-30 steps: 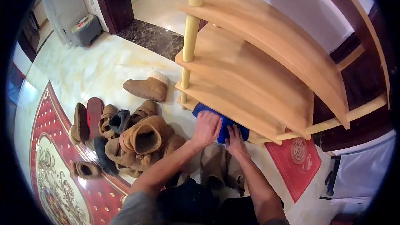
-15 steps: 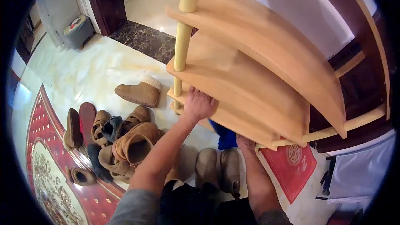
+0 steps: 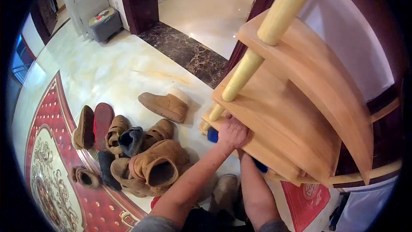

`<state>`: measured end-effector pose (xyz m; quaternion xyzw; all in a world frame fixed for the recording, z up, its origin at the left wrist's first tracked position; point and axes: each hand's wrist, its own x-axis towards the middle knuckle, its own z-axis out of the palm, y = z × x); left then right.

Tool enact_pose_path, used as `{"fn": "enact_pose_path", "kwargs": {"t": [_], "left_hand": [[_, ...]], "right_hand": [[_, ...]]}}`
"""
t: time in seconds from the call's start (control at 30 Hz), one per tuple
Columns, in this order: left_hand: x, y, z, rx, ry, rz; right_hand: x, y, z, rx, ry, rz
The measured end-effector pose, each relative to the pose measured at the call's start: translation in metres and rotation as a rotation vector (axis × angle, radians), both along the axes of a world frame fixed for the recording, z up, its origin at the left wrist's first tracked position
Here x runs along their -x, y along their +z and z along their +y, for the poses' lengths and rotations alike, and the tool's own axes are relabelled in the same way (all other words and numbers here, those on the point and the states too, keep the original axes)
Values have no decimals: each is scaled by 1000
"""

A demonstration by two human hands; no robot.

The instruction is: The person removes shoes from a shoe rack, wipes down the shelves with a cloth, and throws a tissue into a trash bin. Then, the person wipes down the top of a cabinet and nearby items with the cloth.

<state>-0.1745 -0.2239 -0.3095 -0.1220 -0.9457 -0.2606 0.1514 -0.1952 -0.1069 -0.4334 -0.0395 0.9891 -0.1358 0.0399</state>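
Touching the flat tan wooden shelf point(image 3: 266, 151) with the left hand point(image 3: 234, 133), reaching near the blue cloth point(image 3: 259, 166) with the right hand point(image 3: 244, 154), both grips too hidden to tell.

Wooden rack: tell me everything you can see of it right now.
The wooden rack looks like smooth, light-brown wood. Its stacked shelves have curved front edges, joined by round, paler yellow posts. It stands on the pale floor, partly cut off by the view. The left hand rests on a lower shelf; the right forearm reaches its front edge, hand mostly hidden. Something blue shows beneath the low shelves.
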Motion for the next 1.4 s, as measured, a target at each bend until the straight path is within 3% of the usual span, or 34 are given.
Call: {"fn": "enact_pose_path", "kwargs": {"t": [0.1,0.2,0.3,0.33,0.4,0.43,0.53,0.6,0.7,0.73,0.8,0.9,1.0,1.03,1.07,1.1,1.13,1.17,1.27,1.37,1.4], "left_hand": [[-4,38,-15,48,-99,-356],[-3,28,-10,82,-75,-253],[-1,22,-11,79,-57,-196],[0,17,-10,77,-54,-167],[3,8,-8,79,-54,-104],[6,-7,-5,83,-14,12],[1,4,-8,96,-53,-42],[-4,-9,-7,132,-51,135],[-38,-16,11,142,-15,226],[-51,-12,18,146,-66,201],[-77,3,37,154,-163,146],[-92,29,76,325,-418,82],[-101,30,113,391,-532,35],[-105,27,121,398,-540,24],[-109,29,125,456,-534,-20],[-113,34,127,514,-527,-64],[-114,37,128,573,-523,-108],[-113,35,129,550,-520,-133],[-111,33,132,581,-512,-157],[-111,37,134,582,-505,-193],[-112,37,134,574,-514,-181]], "right_hand": [[-12,1,-31,-39,250,-73],[-35,15,-19,-68,438,-162],[-75,37,25,-45,423,-149],[-98,40,46,-8,337,-69],[-127,7,100,-259,192,54],[-138,7,123,-167,147,47],[-166,75,160,115,0,-487],[-192,102,193,177,128,-589],[-225,148,243,295,-2,-751],[-241,125,276,335,-84,-608],[-259,156,293,568,-388,-563],[-256,102,346,394,-802,-276],[-230,100,344,433,-782,-72],[-213,52,353,615,-779,76],[-207,79,327,561,-613,97],[-189,42,335,384,-485,-79],[-185,44,308,269,-458,-290],[-195,31,288,19,-67,204],[-196,51,288,237,-282,-255],[-222,62,309,-87,56,-461],[-239,62,315,51,30,-444]]}}
